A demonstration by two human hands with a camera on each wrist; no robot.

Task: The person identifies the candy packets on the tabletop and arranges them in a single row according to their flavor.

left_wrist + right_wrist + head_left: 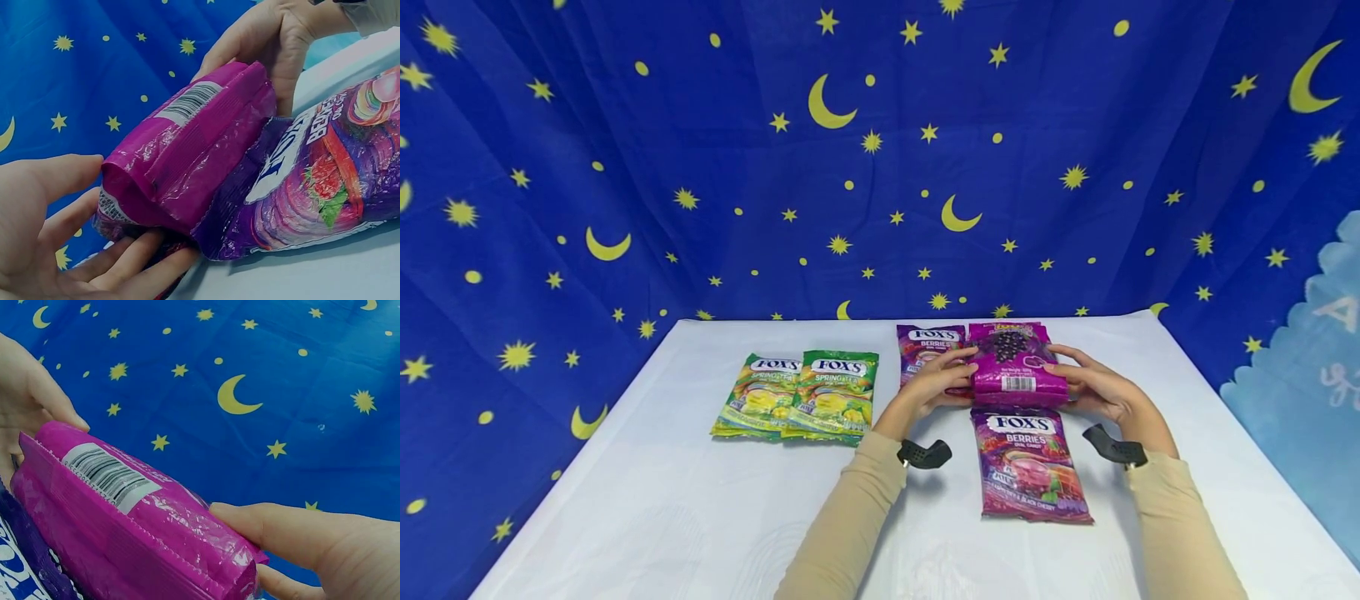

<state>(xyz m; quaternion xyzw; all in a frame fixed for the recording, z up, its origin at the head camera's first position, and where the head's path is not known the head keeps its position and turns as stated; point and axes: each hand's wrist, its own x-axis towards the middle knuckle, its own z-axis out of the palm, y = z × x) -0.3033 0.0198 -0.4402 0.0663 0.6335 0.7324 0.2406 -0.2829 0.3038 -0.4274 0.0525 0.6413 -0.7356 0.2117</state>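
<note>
Both hands hold a magenta candy bag [1018, 385] with a barcode and dark grapes printed on it. My left hand [929, 385] grips its left side, thumb on top and fingers curled under the edge in the left wrist view. At the opposite side my right hand [306, 550] pinches the bag's end between thumb and fingers. A purple Fox's Berries bag [1033, 471] lies just in front, its top edge against the magenta bag. Behind the left hand, a second Fox's Berries bag [921, 354] is partly covered.
Two green Fox's Spring Tea bags [831, 398] lie overlapping on the left of the white table [647, 500]. A blue curtain [760, 192] with yellow moons and stars hangs behind the table. Another magenta bag edge [981, 330] shows behind the held one.
</note>
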